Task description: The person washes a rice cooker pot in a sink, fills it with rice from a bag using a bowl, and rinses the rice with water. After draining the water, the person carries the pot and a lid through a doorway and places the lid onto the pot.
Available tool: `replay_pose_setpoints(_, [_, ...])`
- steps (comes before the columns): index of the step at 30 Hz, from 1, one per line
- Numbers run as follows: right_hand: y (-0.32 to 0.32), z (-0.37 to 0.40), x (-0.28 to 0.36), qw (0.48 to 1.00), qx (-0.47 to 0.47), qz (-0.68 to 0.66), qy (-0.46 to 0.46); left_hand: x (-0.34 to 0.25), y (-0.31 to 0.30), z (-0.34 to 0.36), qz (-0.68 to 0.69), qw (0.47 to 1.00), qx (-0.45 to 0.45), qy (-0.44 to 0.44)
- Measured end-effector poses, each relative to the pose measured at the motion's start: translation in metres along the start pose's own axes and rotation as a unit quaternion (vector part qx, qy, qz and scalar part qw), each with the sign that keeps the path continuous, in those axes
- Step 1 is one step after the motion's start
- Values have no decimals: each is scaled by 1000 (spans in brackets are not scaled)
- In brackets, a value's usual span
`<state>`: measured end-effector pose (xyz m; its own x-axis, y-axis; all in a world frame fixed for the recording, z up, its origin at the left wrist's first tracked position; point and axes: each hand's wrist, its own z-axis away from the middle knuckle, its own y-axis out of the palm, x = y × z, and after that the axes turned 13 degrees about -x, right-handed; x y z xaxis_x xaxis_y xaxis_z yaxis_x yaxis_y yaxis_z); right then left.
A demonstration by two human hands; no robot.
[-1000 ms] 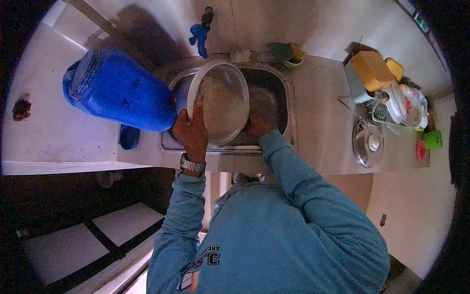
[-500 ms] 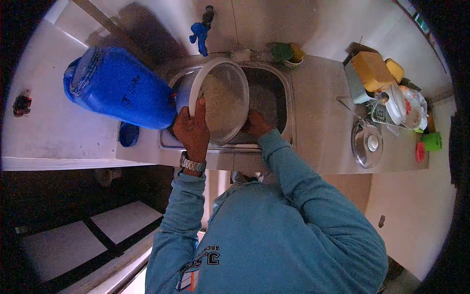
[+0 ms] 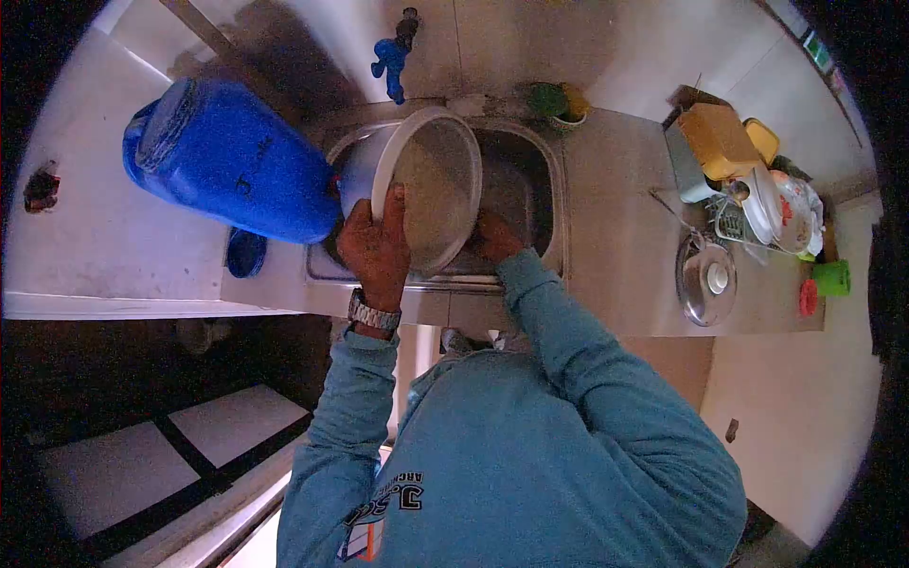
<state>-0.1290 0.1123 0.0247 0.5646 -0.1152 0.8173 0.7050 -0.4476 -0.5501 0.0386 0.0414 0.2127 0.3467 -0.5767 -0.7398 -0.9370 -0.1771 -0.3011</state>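
Note:
A round translucent plastic tub (image 3: 437,194) with a pale rim is tilted on its side over the sink (image 3: 561,204). My left hand (image 3: 375,248) grips its near left rim, thumb laid over the edge and a metal watch on the wrist. My right hand (image 3: 494,237) holds the tub low on its right side, its fingers partly hidden behind the wall. Left of the tub, a big blue plastic drum (image 3: 232,166) leans with its narrow end at the sink's edge, close to my left hand.
A blue tap (image 3: 390,68) juts from the wall above the sink. By the drum lies a blue cap (image 3: 246,254). Scrubbing pads (image 3: 549,99) sit at the sink's back corner. To the right are a glass lid (image 3: 708,282) and a dish rack (image 3: 734,227) with plates.
The tub has turned slightly, its left outer wall showing a little more. Both hands keep their hold on it, and the view has shifted a little.

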Motion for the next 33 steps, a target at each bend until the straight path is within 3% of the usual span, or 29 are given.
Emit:
replay_pose_setpoints(3, [-3, 6, 3, 997, -36, 13, -67, -3, 2, 0, 9, 997, 9, -74])
replay_pose_setpoints(6, [1, 9, -3, 998, -42, 24, -27, -10, -4, -1, -42, 999, 6, -13])
replay_pose_setpoints(9, [-1, 9, 2, 998, -5, 42, 46, -13, -4, -1, -63, 998, 12, -23])
replay_pose_setpoints(12, [-7, 10, 9, 995, -26, 92, -31, -6, -2, 2, 33, 998, 12, -56])
replay_pose_setpoints(14, [-9, 9, 13, 990, 20, 117, 70, -5, -1, 2, 32, 998, 10, -55])
replay_pose_setpoints(15, [-10, 9, 14, 990, 20, 118, 70, -5, -1, 2, 31, 998, 9, -53])
replay_pose_setpoints(17, [-12, 7, 13, 992, 46, -99, 56, -12, -3, 2, 45, 996, 14, -71])
replay_pose_setpoints(18, [21, 19, -46, 993, 46, -98, 56, -14, -4, 1, 58, 994, 20, -88])
replay_pose_setpoints(20, [90, -2, -157, 997, -27, -73, 4, -10, -5, 2, 35, 996, 25, -72])
replay_pose_setpoints(21, [74, 2, -137, 997, -27, -71, 4, -8, -5, 1, 11, 998, 31, -56])
replay_pose_setpoints(23, [23, 11, -64, 975, -53, 191, -100, -7, -6, 0, 7, 997, 30, -76])
replay_pose_setpoints(25, [20, 9, -73, 968, -76, 214, -106, 10, -6, -1, 3, 995, 28, -96])
replay_pose_setpoints(27, [5, -1, -73, 959, -98, 239, -117, 57, -5, -3, 63, 996, -36, -55])
replay_pose_setpoints(28, [-12, -10, -58, 983, -160, 89, 23, 63, -10, -7, -26, 993, -2, -118])
replay_pose_setpoints(29, [-27, -17, -44, 961, -213, -65, 162, 84, -9, -3, -25, 992, -6, -121])
replay_pose_setpoints(30, [-43, -21, -36, 963, -210, -62, 160, 115, -3, 11, 115, 958, -8, -263])
replay_pose_setpoints(31, [-61, -23, -31, 969, -195, 4, 151, 132, 0, 18, 252, 884, -11, -393])
replay_pose_setpoints(32, [-78, -27, -23, 971, -179, 70, 139, 131, -1, 20, 255, 883, -17, -394])
replay_pose_setpoints(33, [-93, -29, -5, 973, -175, 74, 135, 127, -2, 26, 301, 838, 21, -454])
